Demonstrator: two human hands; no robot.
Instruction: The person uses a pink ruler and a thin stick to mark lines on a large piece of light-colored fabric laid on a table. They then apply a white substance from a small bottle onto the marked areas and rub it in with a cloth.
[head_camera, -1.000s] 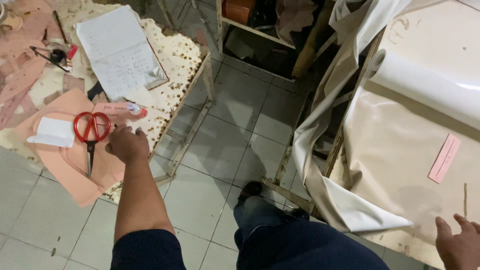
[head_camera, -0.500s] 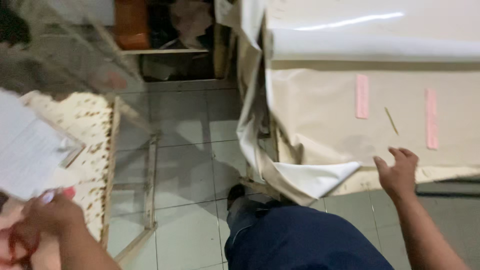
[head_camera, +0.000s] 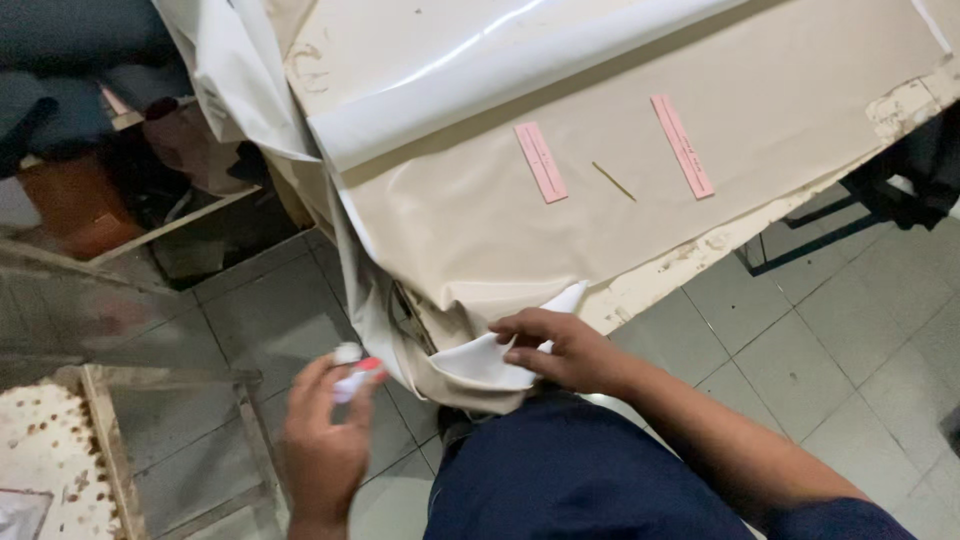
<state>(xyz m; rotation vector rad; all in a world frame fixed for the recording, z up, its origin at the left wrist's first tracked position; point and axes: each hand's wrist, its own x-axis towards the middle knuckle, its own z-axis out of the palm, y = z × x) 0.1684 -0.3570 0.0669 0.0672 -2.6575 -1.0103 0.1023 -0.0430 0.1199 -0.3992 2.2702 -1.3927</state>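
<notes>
My left hand (head_camera: 322, 440) is raised over the tiled floor, shut on a small white and red object (head_camera: 352, 372), blurred by motion; I cannot tell what it is. My right hand (head_camera: 562, 347) grips the hanging corner of a beige sheet (head_camera: 480, 362) at the table's front edge. That beige sheet (head_camera: 600, 210) lies spread over the table, with a white roll (head_camera: 520, 70) across its far side. Two pink strips (head_camera: 541, 162) (head_camera: 682, 146) and a thin stick (head_camera: 613, 181) rest on it.
A low side table with a speckled top (head_camera: 45, 450) stands at the lower left. Shelving with dark and orange items (head_camera: 80, 190) is at the upper left. Grey floor tiles (head_camera: 830, 310) lie on the right, and a dark frame (head_camera: 800, 225) stands by the table's right end.
The view swung from the side table to the big table. My left hand left the red scissors and now carries a small white and red object. My right hand took the sheet's corner.
</notes>
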